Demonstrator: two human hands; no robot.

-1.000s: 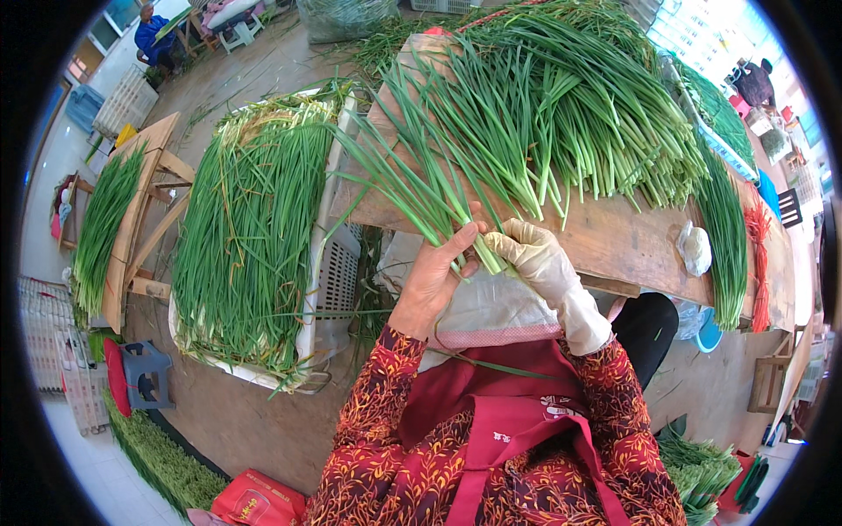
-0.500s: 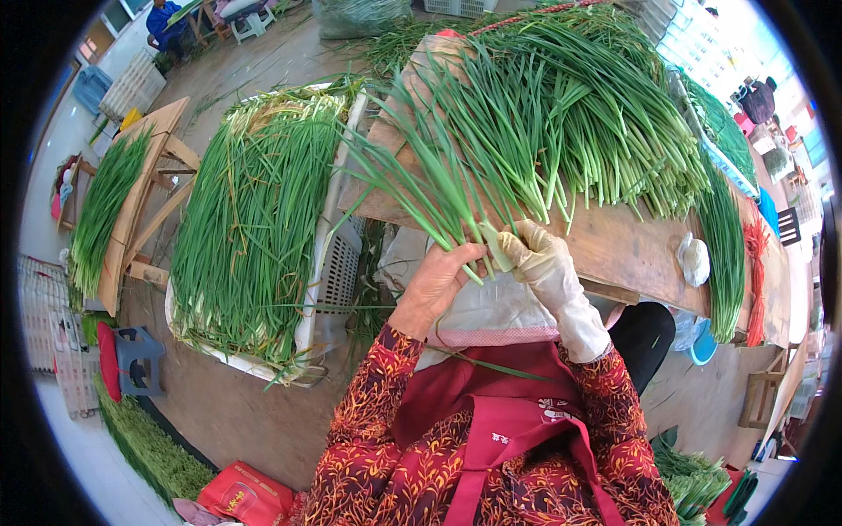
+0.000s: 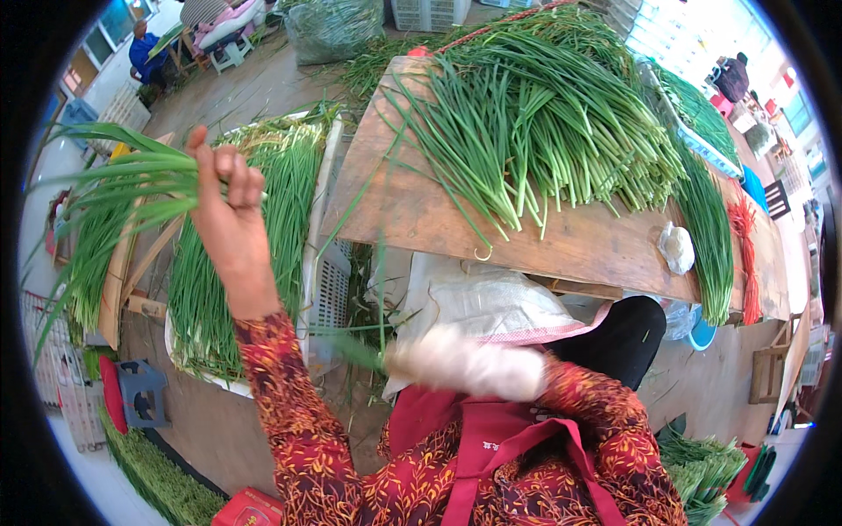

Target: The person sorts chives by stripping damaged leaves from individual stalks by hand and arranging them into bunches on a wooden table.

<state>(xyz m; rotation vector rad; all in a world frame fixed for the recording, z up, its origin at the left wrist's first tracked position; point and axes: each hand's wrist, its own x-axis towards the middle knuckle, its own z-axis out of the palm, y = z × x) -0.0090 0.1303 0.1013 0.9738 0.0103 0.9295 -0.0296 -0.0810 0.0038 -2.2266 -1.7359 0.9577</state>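
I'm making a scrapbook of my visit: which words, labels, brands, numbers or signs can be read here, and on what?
Red apron: small pale characters, too small to read reliably.
Red bag, lower left: yellowish print, too small to read.
I can make out no other lettering.

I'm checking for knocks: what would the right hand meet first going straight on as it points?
Pointing left, the right hand would probably first meet the green blades by its fingertips, then perhaps the white crate; blur and depth make this uncertain.

The wooden table (image 3: 579,247) has room along its near edge; the green pile (image 3: 561,131) blocks beyond.
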